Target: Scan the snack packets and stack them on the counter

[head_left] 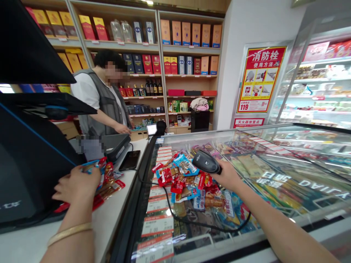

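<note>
My right hand (229, 175) grips a black barcode scanner (207, 162) by its handle, with its head over a heap of snack packets. These small red and blue packets (186, 166) lie on the freezer's glass lid (197, 233), and the scanner's black cord loops across the glass. On the white counter at left, my left hand (78, 184) is curled over more snack packets. A blue-and-red snack packet (94, 165) shows at its fingertips. Other red packets (111, 186) lie beside and under this hand, which hides part of them.
A black checkout terminal (30, 164) stands close to my left hand. A phone (130, 160) lies on the counter (116, 215) near a dark scale-like device (116, 144). Behind the counter stands a person (102, 95); shelves of boxed bottles line the wall.
</note>
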{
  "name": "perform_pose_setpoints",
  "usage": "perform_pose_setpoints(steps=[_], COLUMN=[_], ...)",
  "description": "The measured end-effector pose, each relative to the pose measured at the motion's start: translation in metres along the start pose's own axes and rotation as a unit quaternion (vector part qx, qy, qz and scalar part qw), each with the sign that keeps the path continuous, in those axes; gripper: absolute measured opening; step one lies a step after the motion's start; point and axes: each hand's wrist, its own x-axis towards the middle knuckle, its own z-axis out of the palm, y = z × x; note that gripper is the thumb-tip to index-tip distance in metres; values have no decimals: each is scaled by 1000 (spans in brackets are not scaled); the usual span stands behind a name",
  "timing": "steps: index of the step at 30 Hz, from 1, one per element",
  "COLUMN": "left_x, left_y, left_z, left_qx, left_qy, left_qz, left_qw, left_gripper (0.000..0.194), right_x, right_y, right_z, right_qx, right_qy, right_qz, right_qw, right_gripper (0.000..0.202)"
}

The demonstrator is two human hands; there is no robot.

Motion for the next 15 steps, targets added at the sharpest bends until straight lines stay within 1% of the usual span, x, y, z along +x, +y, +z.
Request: perform_pose_setpoints(steps=[2, 4, 6, 8, 10, 15], left_x=[2, 2, 3, 3, 1, -6], left_y=[-4, -4, -3, -1, 1, 12], left_z=[4, 6, 6, 5, 2, -4], left_qx=[18, 39, 67, 83, 95, 158], left_qy=[-15, -15, -25, -38, -39, -53], left_qz=[18, 34, 34, 33, 31, 35], left_qw=[1000, 999, 997, 995, 994, 985], left_gripper=[41, 44, 48, 53, 56, 59], right_x=[0, 0, 0, -1, -1, -1], right_y=[0, 0, -1, -1, -2, -2], right_z=[1, 1, 1, 1, 1, 2], right_qx=[0, 0, 1, 0, 0, 3], right_qy=[-3, -3, 0, 2, 1, -11], right_qz=[-3, -3, -2, -3, -6, -11], right_qw=[1000, 1000, 1000, 1000, 1000, 1000], right_gripper=[18, 17, 16, 16, 17, 23])
